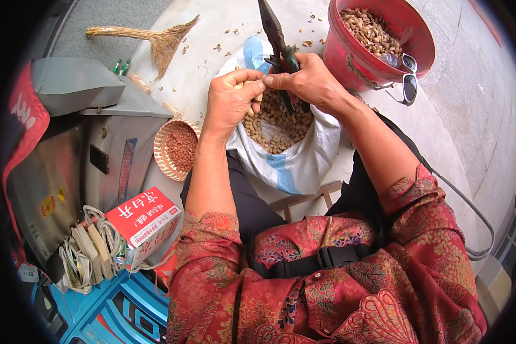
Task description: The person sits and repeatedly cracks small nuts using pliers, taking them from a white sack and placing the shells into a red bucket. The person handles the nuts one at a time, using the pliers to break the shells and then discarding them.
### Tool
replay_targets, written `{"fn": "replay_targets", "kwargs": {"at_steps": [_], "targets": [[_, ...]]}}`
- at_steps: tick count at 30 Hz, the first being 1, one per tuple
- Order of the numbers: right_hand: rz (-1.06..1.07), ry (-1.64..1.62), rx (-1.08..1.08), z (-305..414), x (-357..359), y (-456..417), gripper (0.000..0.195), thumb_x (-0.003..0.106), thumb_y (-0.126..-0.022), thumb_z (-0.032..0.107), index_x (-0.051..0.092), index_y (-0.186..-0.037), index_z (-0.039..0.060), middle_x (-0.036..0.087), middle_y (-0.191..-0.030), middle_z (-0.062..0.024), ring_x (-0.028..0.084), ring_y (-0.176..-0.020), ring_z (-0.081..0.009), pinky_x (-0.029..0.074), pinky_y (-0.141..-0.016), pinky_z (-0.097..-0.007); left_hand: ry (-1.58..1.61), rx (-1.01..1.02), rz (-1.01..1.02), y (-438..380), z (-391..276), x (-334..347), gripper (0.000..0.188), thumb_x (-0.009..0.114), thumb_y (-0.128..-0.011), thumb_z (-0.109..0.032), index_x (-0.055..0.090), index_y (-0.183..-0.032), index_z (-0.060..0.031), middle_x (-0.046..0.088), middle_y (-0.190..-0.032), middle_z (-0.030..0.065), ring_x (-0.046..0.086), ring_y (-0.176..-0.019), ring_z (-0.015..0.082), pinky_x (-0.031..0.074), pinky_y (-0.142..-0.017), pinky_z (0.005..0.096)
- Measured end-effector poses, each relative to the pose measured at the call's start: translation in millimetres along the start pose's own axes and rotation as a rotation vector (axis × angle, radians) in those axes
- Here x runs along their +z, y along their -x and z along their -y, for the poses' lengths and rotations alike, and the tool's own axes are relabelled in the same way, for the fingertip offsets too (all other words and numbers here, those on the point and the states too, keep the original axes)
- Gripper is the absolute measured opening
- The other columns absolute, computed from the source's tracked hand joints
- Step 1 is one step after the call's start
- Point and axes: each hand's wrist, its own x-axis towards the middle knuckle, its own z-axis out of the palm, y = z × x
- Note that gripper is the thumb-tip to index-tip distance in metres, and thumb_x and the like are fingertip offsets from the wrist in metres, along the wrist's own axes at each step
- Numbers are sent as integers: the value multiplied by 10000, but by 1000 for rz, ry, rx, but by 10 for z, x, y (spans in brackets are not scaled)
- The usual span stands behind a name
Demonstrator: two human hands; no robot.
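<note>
Several unshelled peanuts are held in my left hand, above a white woven sack with blue stripes. Long-nose pliers with dark handles are in my right hand, their jaws pointing away from me. The thumbs and fingertips of both hands meet over the sack's mouth; whether they pinch a peanut between them cannot be told. Inside the sack lies a heap of unshelled peanuts. A woven basket of reddish shelled peanuts stands left of the sack, beside my left forearm.
At the upper right, a red bucket holds peanut shells, with sunglasses hanging at its rim. A straw hand broom lies upper left amid shell scraps. A grey metal machine and a red carton stand left.
</note>
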Motion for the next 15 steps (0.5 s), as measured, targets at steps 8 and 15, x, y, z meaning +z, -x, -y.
{"fn": "replay_targets", "kwargs": {"at_steps": [8, 15], "targets": [[-16, 50, -15, 58, 18, 48, 211, 721, -759, 162, 617, -804, -16, 582, -626, -42, 491, -466, -92, 389, -415, -243, 3, -28, 2, 12, 10, 4, 125, 632, -832, -78, 637, -905, 23, 601, -677, 39, 513, -490, 56, 323, -392, 164], [-7, -56, 51, 83, 34, 38, 196, 699, -772, 142, 588, -762, -19, 565, -585, -50, 509, -448, -101, 389, -394, -248, -14, -42, -28, 2, 48, 54, 130, 605, -828, -43, 631, -926, 38, 597, -670, 43, 525, -487, 66, 337, -385, 170]]}}
